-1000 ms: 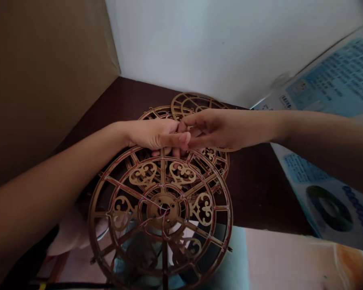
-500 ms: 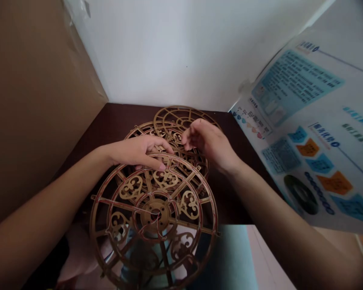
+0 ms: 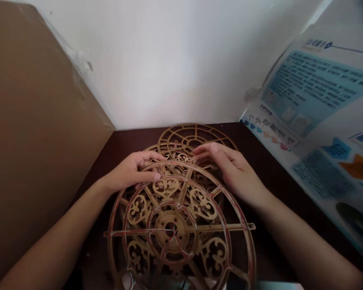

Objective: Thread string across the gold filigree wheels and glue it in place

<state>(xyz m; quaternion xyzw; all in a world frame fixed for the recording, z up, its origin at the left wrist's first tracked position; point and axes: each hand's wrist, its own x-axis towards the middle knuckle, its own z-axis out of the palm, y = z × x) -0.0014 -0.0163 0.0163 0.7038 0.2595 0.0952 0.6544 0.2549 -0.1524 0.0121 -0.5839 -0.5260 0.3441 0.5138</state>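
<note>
A large round openwork wheel (image 3: 178, 225), gold with reddish edging and scroll-shaped cut-outs, lies on the dark tabletop (image 3: 254, 161), overlapping at least two similar wheels (image 3: 196, 135) stacked behind it toward the white wall (image 3: 169, 60). The left hand (image 3: 130, 173) rests on the front wheel's far rim, fingers curled with the thumb pressed along the rim, though whether it truly pinches the rim cannot be told. The right hand (image 3: 232, 171) lies beside it at the far right of the rim, fingers loosely spread and reaching onto the wheel behind, gripping nothing visible.

The wheel looks thin, stiff and light, with slender spokes and small tabs that would likely snap or snag; the outer rim or the solid hub seems the safest hold. Room is tight: a brown board (image 3: 33, 141) stands left of the wheel, a printed poster (image 3: 320, 112) leans on the right, and the wheel's near edge seems to overhang the tabletop.
</note>
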